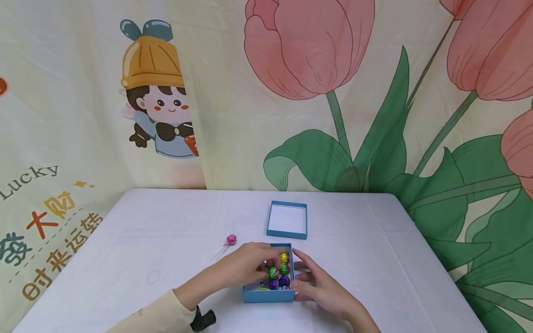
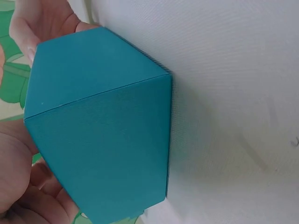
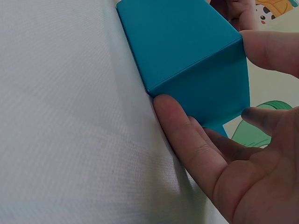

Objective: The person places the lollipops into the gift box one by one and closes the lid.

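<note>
A blue box (image 1: pixel 268 296) with several colourful wrapped lollipops (image 1: pixel 284 268) in it stands near the table's front. My left hand (image 1: pixel 247 263) reaches over its left wall, fingers bent down among the lollipops; I cannot tell whether they pinch one. Green, yellow and purple wrappers show to the right of those fingers. Along the box's right wall, my right hand (image 1: pixel 318 284) rests its fingers, the thumb at the top edge. From the right wrist, these fingers (image 3: pixel 180 123) lie fairly straight against the side of the box. Both wrist views show only the box's outside.
Behind the box lies a blue-edged lid (image 1: pixel 287 235), its white inside facing up. One pink lollipop (image 1: pixel 231 239) lies on the white tablecloth (image 1: pixel 166 231), left of the lid. A printed curtain (image 1: pixel 225 92) hangs behind the table.
</note>
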`<action>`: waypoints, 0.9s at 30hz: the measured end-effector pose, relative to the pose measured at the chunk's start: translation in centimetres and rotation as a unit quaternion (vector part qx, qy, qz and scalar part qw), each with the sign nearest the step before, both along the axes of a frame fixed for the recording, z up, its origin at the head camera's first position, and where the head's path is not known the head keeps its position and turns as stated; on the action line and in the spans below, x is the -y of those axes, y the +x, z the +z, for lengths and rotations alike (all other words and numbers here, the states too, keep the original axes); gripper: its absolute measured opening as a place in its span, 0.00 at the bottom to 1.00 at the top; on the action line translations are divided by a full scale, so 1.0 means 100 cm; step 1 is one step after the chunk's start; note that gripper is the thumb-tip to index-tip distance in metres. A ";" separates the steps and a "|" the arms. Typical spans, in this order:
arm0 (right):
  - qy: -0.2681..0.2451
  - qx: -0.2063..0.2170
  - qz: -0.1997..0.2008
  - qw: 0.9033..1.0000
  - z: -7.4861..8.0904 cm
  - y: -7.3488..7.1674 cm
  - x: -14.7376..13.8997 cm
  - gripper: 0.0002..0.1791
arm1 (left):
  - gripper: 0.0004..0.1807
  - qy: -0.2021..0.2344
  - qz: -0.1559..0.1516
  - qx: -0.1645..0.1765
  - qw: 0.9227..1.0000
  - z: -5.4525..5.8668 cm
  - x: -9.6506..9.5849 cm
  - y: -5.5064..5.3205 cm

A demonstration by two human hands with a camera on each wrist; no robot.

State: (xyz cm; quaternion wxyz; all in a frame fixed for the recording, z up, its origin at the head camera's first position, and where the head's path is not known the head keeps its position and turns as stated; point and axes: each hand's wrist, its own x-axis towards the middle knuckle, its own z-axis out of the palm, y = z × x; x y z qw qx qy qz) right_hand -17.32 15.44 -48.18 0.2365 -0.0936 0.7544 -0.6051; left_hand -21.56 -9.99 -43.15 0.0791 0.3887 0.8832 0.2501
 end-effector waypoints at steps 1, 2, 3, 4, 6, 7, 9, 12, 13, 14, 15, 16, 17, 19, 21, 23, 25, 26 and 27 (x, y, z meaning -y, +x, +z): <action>0.000 0.000 0.000 1.000 0.000 0.000 0.000 0.46 | 0.13 -0.001 0.000 -0.001 1.000 -0.001 0.000 0.000; 0.001 0.000 0.000 1.000 0.000 0.000 0.000 0.46 | 0.14 -0.002 0.000 -0.001 1.000 -0.001 0.000 0.000; 0.001 0.001 0.000 1.000 0.000 0.000 0.000 0.47 | 0.14 -0.004 0.001 -0.002 1.000 -0.001 0.000 0.000; 0.001 0.000 0.000 1.000 0.000 0.000 0.000 0.46 | 0.14 -0.005 0.002 -0.002 1.000 -0.002 0.000 0.000; 0.002 0.001 0.000 1.000 -0.001 0.000 -0.001 0.46 | 0.15 -0.007 0.003 -0.001 1.000 -0.002 -0.001 0.001; 0.002 0.001 0.000 1.000 -0.001 0.000 -0.001 0.46 | 0.15 -0.008 0.002 -0.002 1.000 -0.003 -0.001 0.001; -0.001 0.001 0.000 1.000 -0.002 0.000 -0.001 0.47 | 0.15 -0.009 0.000 -0.003 1.000 -0.003 -0.001 0.001; -0.006 0.004 0.000 1.000 -0.003 0.000 -0.001 0.47 | 0.15 -0.009 -0.006 -0.008 1.000 -0.003 -0.001 0.002; -0.008 0.004 0.001 1.000 -0.003 0.000 -0.002 0.47 | 0.15 -0.009 -0.008 -0.010 1.000 -0.003 -0.002 0.002; -0.009 0.005 0.001 1.000 -0.003 0.000 -0.002 0.47 | 0.15 -0.008 -0.009 -0.009 1.000 -0.003 -0.002 0.002; -0.010 0.005 0.001 1.000 -0.004 0.000 -0.002 0.47 | 0.16 -0.008 -0.009 -0.010 1.000 -0.003 -0.001 0.002; -0.010 0.005 0.001 1.000 -0.004 0.000 -0.002 0.47 | 0.16 -0.009 -0.009 -0.011 1.000 -0.003 -0.001 0.002; -0.010 0.005 0.001 1.000 -0.004 0.000 -0.002 0.47 | 0.16 -0.008 -0.008 -0.009 1.000 -0.003 -0.001 0.002; -0.010 0.004 0.001 1.000 -0.004 0.000 -0.002 0.47 | 0.17 -0.009 -0.007 -0.008 1.000 -0.003 -0.001 0.002; -0.009 0.003 0.001 1.000 -0.004 0.000 -0.002 0.47 | 0.17 -0.009 -0.006 -0.007 1.000 -0.002 0.000 0.002; -0.007 0.002 0.001 1.000 -0.004 0.000 -0.001 0.46 | 0.17 -0.005 -0.005 -0.006 1.000 0.000 0.001 0.002; -0.006 0.001 0.000 1.000 -0.003 0.000 -0.001 0.46 | 0.16 -0.001 -0.001 -0.008 1.000 0.003 0.003 0.001; -0.005 0.001 -0.001 1.000 -0.003 0.000 -0.001 0.46 | 0.16 0.001 0.001 -0.009 1.000 0.005 0.005 0.001; -0.004 0.001 -0.001 1.000 -0.002 0.000 -0.001 0.46 | 0.16 0.003 0.006 -0.011 1.000 0.008 0.007 0.001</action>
